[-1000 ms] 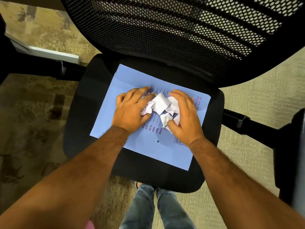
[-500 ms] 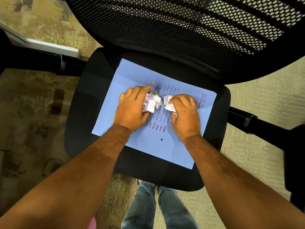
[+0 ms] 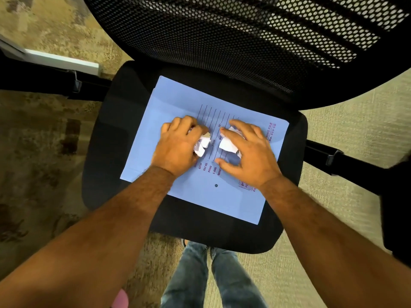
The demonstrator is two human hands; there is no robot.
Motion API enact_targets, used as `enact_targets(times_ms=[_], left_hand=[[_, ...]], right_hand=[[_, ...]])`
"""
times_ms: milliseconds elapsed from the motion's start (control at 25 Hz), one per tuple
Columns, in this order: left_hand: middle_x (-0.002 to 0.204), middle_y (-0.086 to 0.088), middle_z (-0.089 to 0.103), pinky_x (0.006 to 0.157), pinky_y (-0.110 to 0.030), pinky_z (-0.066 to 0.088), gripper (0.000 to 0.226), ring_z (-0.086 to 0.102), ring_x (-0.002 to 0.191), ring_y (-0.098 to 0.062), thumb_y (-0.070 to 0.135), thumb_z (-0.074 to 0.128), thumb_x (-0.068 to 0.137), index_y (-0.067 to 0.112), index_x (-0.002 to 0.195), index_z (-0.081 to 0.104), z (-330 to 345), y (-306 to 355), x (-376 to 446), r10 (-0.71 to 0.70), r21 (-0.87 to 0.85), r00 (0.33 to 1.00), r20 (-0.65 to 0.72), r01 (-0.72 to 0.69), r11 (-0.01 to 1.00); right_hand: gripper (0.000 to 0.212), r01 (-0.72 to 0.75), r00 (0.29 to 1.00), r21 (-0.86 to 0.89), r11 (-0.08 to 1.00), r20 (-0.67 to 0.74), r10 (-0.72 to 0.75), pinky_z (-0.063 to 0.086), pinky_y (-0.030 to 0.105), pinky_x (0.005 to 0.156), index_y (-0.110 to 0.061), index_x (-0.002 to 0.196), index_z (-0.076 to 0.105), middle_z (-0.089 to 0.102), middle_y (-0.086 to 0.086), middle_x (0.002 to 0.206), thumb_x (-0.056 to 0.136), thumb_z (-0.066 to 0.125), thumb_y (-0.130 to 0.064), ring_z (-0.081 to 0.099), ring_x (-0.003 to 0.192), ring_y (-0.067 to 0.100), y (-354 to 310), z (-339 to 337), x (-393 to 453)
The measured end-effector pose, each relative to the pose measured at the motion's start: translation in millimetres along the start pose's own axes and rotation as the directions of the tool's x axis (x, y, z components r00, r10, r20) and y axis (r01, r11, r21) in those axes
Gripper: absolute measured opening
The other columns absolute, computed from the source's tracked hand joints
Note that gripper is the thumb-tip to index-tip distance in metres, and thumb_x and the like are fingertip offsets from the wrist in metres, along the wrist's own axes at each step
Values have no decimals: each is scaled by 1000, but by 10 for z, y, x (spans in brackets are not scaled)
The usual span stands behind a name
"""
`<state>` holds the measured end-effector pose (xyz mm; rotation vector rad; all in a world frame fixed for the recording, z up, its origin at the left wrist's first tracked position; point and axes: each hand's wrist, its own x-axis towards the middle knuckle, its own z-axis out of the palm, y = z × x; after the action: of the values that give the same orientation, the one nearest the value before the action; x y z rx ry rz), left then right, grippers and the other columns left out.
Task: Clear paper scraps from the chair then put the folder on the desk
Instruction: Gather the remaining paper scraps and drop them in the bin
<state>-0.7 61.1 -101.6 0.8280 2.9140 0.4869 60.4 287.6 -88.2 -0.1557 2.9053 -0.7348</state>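
A black office chair (image 3: 106, 156) with a mesh backrest (image 3: 233, 36) stands on beige carpet (image 3: 333, 134); a darker patterned rug (image 3: 40, 152) lies to the left. A blue folder (image 3: 178, 103) lies flat on the seat. The left hand (image 3: 178, 147) curls around crumpled white paper scraps (image 3: 201, 146) on the folder. The right hand (image 3: 249, 152) grips another white wad (image 3: 228, 144) beside it. Armrests (image 3: 329, 156) flank the seat; jeans-clad legs (image 3: 193, 274) show below.

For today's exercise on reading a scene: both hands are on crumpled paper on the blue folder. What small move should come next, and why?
Probably lift both hands clear of the chair seat with the scraps. The left hand and right hand each curl round white paper scraps, and no loose scraps show on the blue folder, which must be bare before it goes to the desk.
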Motion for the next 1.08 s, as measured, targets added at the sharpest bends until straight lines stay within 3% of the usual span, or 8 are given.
enact_targets(times_ms=[80,240,440,520,640,800,880,1080], left_hand=[[113,-6,66,83,-45,47,35,60,103,-31,36,85,83,18,110,71,4,-24,0,52,-1,998,-20,-52,999],[77,-6,69,65,-29,46,34,62,69,-26,44,78,88,13,78,69,15,-58,-42,126,-93,986,-110,-137,986],[54,10,50,56,-23,36,38,49,50,-18,51,66,86,26,59,55,-95,2,-80,-95,-313,995,-19,84,946],[49,10,46,50,-27,43,38,49,48,-17,44,69,86,28,55,54,-173,75,-11,-353,-600,934,61,317,734],[48,14,49,49,-26,44,37,50,47,-5,33,75,89,28,57,59,-304,209,143,-670,-835,720,179,471,283],[49,11,50,51,-27,47,43,53,46,-7,40,83,85,26,53,58,-520,336,28,-755,-861,587,291,505,60],[47,11,51,51,-30,49,43,55,46,-9,42,83,83,25,53,58,-582,380,-114,-786,-825,539,304,561,66],[50,9,52,46,-15,38,44,49,45,-7,36,80,86,19,59,50,-1089,322,-545,-851,-696,493,179,675,244]], right_hand=[[71,17,1000,-106,994,17,-15,43,46,107,-32,144,57,47,-4,154,85,66,-72,43,138,23,33,17,-54],[42,-11,987,-154,988,-162,-14,54,46,87,-20,109,70,66,4,111,92,69,-58,58,104,27,47,85,-37],[40,-92,980,-143,985,-189,64,56,35,63,-16,91,68,71,5,81,94,68,-56,67,71,25,17,67,-27],[41,-165,979,-124,979,-141,147,56,36,61,-18,88,67,71,3,78,95,64,-58,66,69,24,-38,16,37],[41,-377,909,118,919,-141,391,49,35,59,-18,76,64,63,-2,66,91,64,-56,63,65,23,-87,-93,188],[40,-490,727,710,505,13,687,55,46,63,-4,72,65,71,17,73,83,78,-41,70,67,26,-350,-208,215],[34,-511,725,737,443,92,683,61,49,70,-5,82,69,74,17,81,82,80,-38,75,74,28,-578,-212,120],[26,-416,874,570,708,34,485,53,36,55,-16,63,64,63,1,57,85,76,-23,63,56,20,-1278,-397,38]])
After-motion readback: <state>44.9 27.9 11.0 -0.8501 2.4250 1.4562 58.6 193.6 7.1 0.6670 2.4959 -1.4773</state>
